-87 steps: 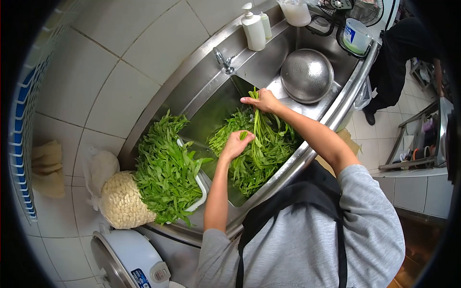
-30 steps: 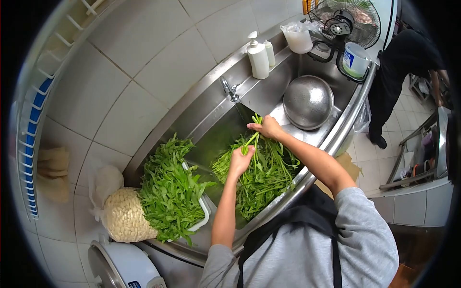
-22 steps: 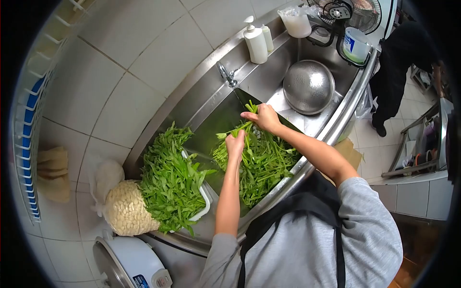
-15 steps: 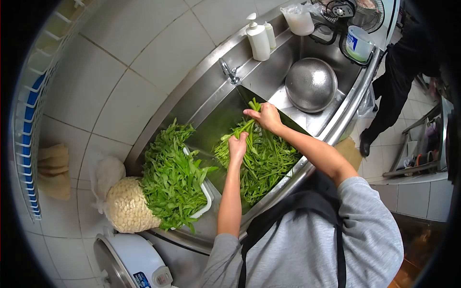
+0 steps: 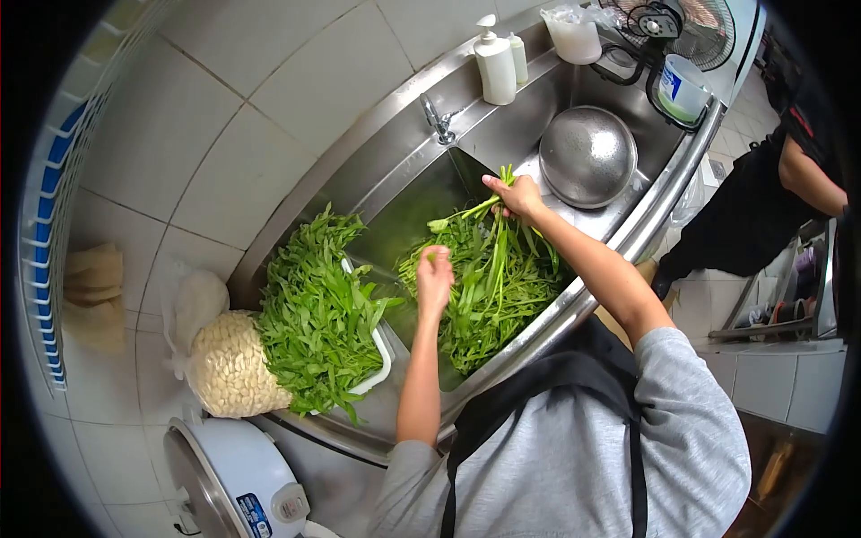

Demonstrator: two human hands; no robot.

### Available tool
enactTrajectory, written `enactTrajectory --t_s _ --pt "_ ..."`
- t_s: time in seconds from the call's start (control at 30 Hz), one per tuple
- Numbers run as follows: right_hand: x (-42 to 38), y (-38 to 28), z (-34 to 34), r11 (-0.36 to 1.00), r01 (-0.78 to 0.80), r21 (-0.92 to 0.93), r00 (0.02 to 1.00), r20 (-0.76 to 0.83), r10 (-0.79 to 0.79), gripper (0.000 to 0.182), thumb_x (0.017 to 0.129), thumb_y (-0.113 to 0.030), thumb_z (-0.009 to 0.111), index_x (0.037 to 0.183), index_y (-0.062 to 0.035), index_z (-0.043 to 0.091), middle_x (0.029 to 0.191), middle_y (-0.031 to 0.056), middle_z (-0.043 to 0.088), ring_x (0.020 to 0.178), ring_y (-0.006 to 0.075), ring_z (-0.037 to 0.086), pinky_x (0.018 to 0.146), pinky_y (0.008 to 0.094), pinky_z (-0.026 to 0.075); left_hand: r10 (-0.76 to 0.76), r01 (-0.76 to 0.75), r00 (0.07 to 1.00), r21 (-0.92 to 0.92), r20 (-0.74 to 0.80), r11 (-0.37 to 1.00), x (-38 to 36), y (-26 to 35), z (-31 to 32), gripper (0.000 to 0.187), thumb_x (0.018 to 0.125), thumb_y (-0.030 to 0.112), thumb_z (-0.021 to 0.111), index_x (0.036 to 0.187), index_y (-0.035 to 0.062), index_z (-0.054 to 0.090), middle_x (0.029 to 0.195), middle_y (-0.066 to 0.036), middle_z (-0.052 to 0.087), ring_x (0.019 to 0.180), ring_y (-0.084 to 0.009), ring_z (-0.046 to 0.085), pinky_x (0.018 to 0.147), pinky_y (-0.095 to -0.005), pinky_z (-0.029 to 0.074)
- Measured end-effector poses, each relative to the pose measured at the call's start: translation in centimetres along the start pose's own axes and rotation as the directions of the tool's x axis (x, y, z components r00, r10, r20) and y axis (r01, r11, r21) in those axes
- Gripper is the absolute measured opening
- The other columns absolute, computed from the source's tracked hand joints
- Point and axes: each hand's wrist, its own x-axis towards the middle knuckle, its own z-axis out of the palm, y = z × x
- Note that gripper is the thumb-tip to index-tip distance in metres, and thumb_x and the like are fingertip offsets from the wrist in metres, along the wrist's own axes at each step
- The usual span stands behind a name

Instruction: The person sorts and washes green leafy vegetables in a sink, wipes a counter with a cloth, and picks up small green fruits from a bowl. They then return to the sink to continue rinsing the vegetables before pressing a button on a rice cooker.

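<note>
My right hand (image 5: 517,196) is closed around a bunch of long-stemmed leafy greens (image 5: 499,247), the cut ends poking up past the thumb. The leaves hang toward the heap of greens (image 5: 484,327) in the water-filled sink basin (image 5: 395,224). My left hand (image 5: 435,280) hovers at the left side of this heap with its fingers curled in. Whatever it may hold is too small to make out. A stem end sticks out just above the left fingertips. To the left, a white tray (image 5: 384,363) carries a tall pile of loose leaves (image 5: 314,314).
A metal bowl (image 5: 587,157) lies upside down in the right basin. Behind are a faucet (image 5: 438,121), a pump bottle (image 5: 495,67) and a fan (image 5: 686,31). At left sit a bag of peeled garlic cloves (image 5: 235,366) and a rice cooker (image 5: 242,475). Another person (image 5: 753,206) stands at right.
My left hand has come off the stems and dropped slightly lower. My right hand has moved right with the bunch, which now hangs down. The other person has shifted, and an arm shows.
</note>
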Motion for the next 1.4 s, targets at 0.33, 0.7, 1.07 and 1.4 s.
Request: enactTrajectory --t_s 0.33,0.7,1.07,1.4 --pt "-1.8 -1.1 0.6 0.947 0.07 -0.313 0.989 0.143 -0.026 0.056 0.072 -0.05 0.066 0.052 0.0007 0.052 0.046 0.0099 0.056 0.039 0.0156 0.057 0.044 0.0297 0.047 0.082 -0.121 0.993 0.672 0.089 0.73 0.6 2.4 2.4 0.02 0.076 0.027 0.06 0.077 0.0083 0.066 0.058 -0.015 0.059 0.052 -0.0224 0.057 0.052 -0.0351 0.043" --pt "0.8 0.3 0.2 0.845 0.098 -0.526 0.994 0.012 -0.108 0.048 0.071 -0.043 0.068 0.071 0.0034 0.061 0.057 0.0137 0.061 0.056 0.0256 0.064 0.063 0.0368 0.05 0.149 -0.246 0.969 0.734 0.197 0.633 -2.0 2.3 2.2 0.028 0.077 0.039 0.062 0.081 0.0112 0.065 0.044 -0.01 0.047 0.042 -0.0248 0.048 0.045 -0.0384 0.035" --pt "1.1 -1.4 0.7 0.837 0.021 -0.546 0.999 -0.028 -0.044 0.043 0.069 -0.037 0.072 0.081 0.0028 0.06 0.072 0.0136 0.064 0.056 0.024 0.064 0.057 0.0341 0.051 -0.203 -0.215 0.836 0.643 0.511 0.735 -2.0 2.0 2.5 0.033 0.079 0.039 0.061 0.088 0.008 0.067 0.047 -0.007 0.044 0.045 -0.0131 0.041 0.047 -0.0323 0.035" --pt "4.7 0.6 -3.4 0.843 -0.018 -0.538 0.996 -0.083 -0.031 0.05 0.069 -0.047 0.069 0.077 0.0024 0.061 0.066 0.0108 0.064 0.059 0.0206 0.064 0.064 0.0331 0.052 -0.287 -0.15 0.739 0.564 0.609 0.812 -3.8 1.2 -2.3 0.037 0.076 0.038 0.067 0.086 0.0024 0.064 0.075 -0.005 0.062 0.074 -0.0105 0.053 0.074 -0.0277 0.042"
